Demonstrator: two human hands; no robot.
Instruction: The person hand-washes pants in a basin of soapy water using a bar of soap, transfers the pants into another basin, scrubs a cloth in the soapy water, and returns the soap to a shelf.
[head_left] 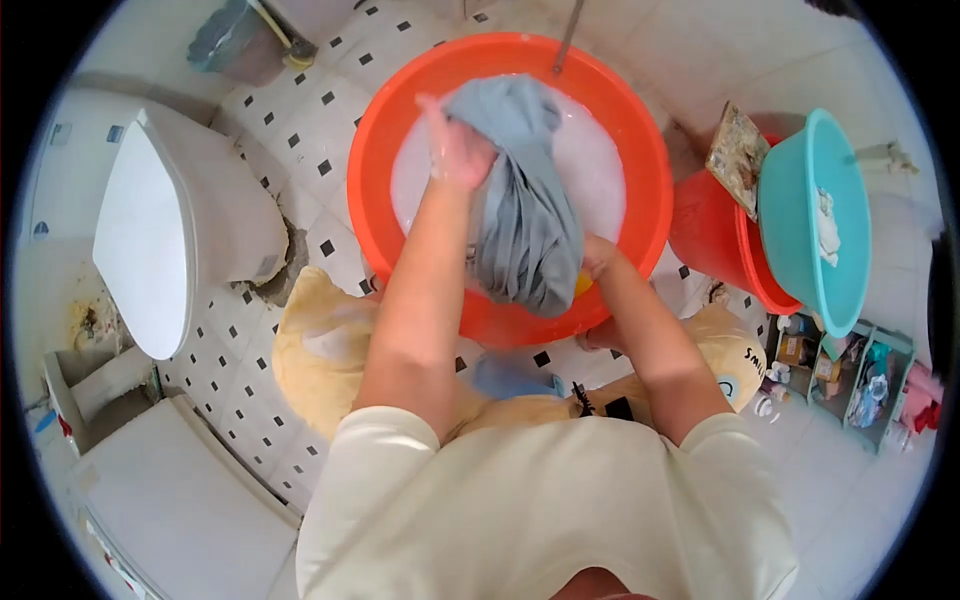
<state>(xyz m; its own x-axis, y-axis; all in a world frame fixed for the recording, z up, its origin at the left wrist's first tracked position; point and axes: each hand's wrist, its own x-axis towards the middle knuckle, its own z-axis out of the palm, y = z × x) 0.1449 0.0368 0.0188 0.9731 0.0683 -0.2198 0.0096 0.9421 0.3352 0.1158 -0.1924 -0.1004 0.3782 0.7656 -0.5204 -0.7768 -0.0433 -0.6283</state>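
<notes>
- White toilet (240,215) at the far left, beside the wall; its broad lid (150,240) faces up; the patterned floor tiles (315,210) run from it toward the middle
- Orange basin (372,180) at the centre, wide and round; cloudy, whitish water (598,170) shows inside it
- Left hand (460,155) over the left part of the basin, apart from the right; wet, palm turned up and uncurled, touching the cloth's left edge near its far end; some fingers are hidden by fabric
- Grey cloth (530,200) within the basin's outline, bunched and darkened along much of its length; its long axis runs from the far side toward the person, the near end slanting slightly right; most folds follow that line; the far end spreads beside the left hand, the near end hangs close to the near rim
- Right hand (597,255) at the cloth's right edge, lower down; fingers mostly hidden, so I cannot tell whether they grip
- Red bucket (705,230) just right of the basin, tilted; a stained board (738,155) rests at its rim
- Turquoise basin (790,220) farther right, tipped on its side; a white cloth (828,228) lies in it
</notes>
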